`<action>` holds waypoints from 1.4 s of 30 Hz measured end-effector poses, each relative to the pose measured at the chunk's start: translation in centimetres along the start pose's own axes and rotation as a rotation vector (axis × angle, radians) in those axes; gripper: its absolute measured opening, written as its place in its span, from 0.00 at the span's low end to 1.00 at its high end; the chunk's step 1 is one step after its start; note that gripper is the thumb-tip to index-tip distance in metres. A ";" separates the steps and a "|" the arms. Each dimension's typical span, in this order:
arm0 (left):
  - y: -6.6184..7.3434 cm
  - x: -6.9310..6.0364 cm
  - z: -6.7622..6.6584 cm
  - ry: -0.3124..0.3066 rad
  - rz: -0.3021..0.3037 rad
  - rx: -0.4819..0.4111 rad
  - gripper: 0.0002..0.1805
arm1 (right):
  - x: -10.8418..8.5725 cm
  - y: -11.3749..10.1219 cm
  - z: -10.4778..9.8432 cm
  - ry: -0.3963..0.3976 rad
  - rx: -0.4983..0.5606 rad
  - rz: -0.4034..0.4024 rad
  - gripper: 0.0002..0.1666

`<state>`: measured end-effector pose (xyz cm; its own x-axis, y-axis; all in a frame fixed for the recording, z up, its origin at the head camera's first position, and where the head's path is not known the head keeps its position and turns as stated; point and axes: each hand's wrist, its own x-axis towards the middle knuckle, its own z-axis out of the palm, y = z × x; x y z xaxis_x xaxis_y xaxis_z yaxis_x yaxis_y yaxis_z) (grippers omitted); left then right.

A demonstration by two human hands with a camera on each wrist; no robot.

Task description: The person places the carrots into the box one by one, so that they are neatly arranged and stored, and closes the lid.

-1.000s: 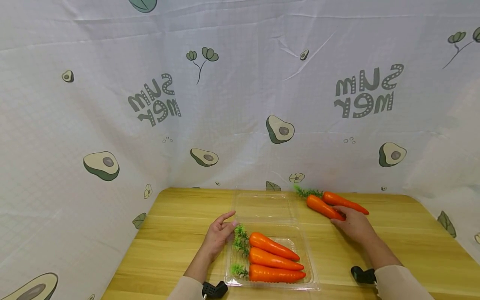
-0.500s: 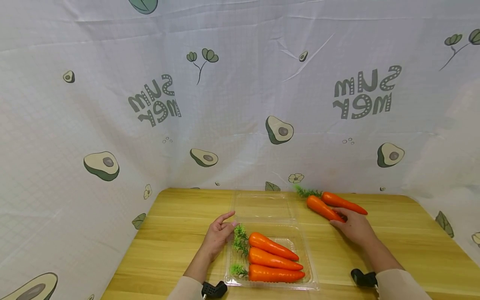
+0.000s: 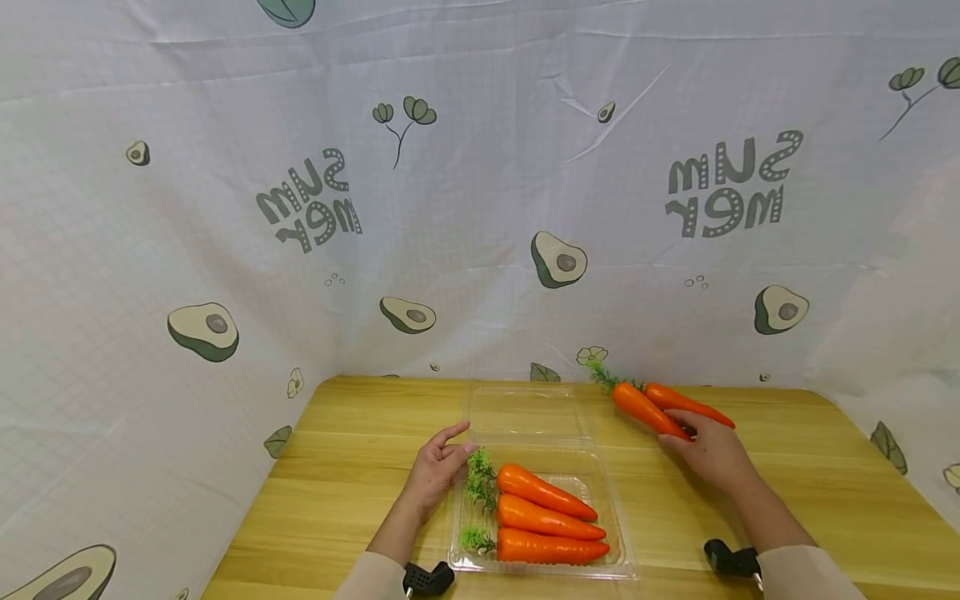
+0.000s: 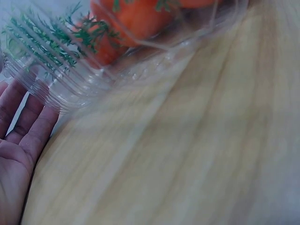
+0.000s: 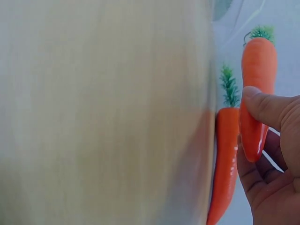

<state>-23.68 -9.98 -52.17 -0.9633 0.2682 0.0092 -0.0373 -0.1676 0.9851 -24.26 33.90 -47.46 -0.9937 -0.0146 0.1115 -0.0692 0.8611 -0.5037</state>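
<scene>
Looks past halfway, with three carrots (image 3: 549, 516) inside open clamshell (image 3: 577, 485), fourth carrot (image 3: 642, 408) pinched between fingers (image 5: 249, 174) of right hand (image 3: 712, 454), fifth carrot (image 3: 692, 404) left on desk (image 3: 345, 467). Touches clamshell with left hand (image 3: 433, 473), fingers (image 4: 40, 129) apart.

three orange carrots (image 3: 551, 517) lie in an open clear box (image 3: 619, 521), a fourth carrot (image 3: 643, 408) pinched beside a fifth (image 3: 686, 402).

Head cam's facing forward-down above your hands (image 3: 435, 475) (image 3: 708, 450), wrist cams are hugging close; head/right are sharing your gripped carrot (image 3: 637, 405).
</scene>
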 end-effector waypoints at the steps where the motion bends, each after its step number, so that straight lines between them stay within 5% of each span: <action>1: 0.0 0.0 0.0 0.001 -0.002 0.000 0.32 | -0.1 -0.2 -0.1 -0.002 0.001 0.006 0.37; 21: -0.1 0.1 0.0 0.011 -0.020 0.005 0.32 | -1.8 -4.1 -1.2 -0.007 0.049 -0.013 0.33; 42: 0.0 0.1 0.0 0.024 -0.025 0.007 0.32 | -3.9 -7.8 -1.5 0.012 0.100 -0.126 0.28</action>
<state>-23.77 -9.94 -52.20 -0.9682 0.2495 -0.0195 -0.0597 -0.1545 0.9862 -19.75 27.97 -42.67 -0.9753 -0.1129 0.1896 -0.2027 0.7981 -0.5675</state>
